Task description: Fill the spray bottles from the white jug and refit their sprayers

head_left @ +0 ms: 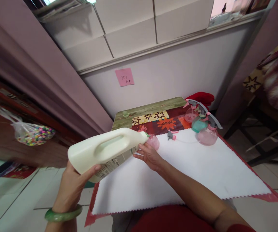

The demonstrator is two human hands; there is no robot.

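Note:
My left hand (72, 183) grips the base of a large cream plastic jug (105, 149) with a moulded handle, tipped on its side so its neck points right. The neck meets the mouth of a small pink round bottle (153, 141) standing on a white cloth (202, 170). My right hand (150, 156) reaches under the jug's neck, fingers curled beside the pink bottle and touching it. A loose grey and pink spray head (171, 135) lies on the cloth just right of the bottle.
Three small spray bottles, two pink (208, 133) and one teal (199, 124), stand at the cloth's far right. A green cap (125, 113) lies on the small wooden table (151, 108). A bag of coloured beads (34, 133) hangs at left. A pink note (124, 77) is stuck on the wall.

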